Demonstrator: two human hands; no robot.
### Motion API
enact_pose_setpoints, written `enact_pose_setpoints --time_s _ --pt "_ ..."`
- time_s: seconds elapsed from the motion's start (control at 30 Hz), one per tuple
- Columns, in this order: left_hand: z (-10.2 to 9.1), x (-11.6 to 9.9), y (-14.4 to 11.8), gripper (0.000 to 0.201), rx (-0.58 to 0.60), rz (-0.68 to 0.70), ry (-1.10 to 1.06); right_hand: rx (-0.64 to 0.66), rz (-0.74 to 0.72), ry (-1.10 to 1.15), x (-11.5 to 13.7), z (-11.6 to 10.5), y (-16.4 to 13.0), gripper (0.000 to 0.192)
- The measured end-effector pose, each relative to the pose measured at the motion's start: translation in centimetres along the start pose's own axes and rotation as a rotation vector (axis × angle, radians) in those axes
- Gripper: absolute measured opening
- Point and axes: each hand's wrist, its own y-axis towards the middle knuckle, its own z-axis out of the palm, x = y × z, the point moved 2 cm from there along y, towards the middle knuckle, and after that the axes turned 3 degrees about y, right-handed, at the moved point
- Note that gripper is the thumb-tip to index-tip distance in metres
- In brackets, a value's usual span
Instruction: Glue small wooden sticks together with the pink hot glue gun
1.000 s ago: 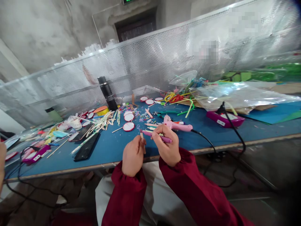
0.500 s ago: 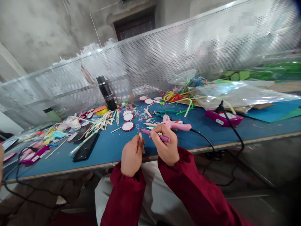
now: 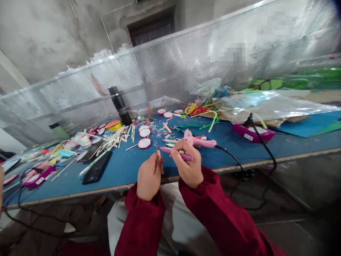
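Craft stick (image 3: 160, 157) stands pinched upright in your closed left hand (image 3: 148, 176) over the tabletop's (image 3: 125, 167) near edge, so keep it steady while your right hand (image 3: 188, 167), wrapped round the purple pen (image 3: 176, 154), marks its tip gently.
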Motion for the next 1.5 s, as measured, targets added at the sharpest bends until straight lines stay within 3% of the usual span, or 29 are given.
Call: enact_pose_setpoints --time_s 0.2,0.33,0.4,0.73,1.0,1.5 --pt "-0.15 -0.25 -0.11 0.039 0.001 0.004 -0.001 0.002 -0.019 0.021 0.03 0.05 -0.09 0.023" --pt "-0.03 -0.04 -0.09 0.037 -0.010 -0.007 -0.028 -0.227 -0.035 0.121 -0.18 -0.25 -0.35 0.019" --pt "0.03 0.07 -0.05 0.037 -0.010 -0.012 -0.039 -0.268 -0.023 0.134 -0.36 -0.30 -0.45 0.018" --pt "0.04 0.17 -0.02 0.037 -0.001 -0.018 -0.049 -0.031 -0.056 0.044 -0.01 -0.15 -0.27 0.022" --pt "0.16 0.30 0.04 0.035 0.002 -0.025 -0.046 0.031 -0.070 0.002 -0.06 0.14 -0.24 0.021" --pt "0.21 0.28 0.05 0.036 -0.002 -0.015 -0.047 0.017 -0.062 -0.001 -0.09 0.09 -0.23 0.023"
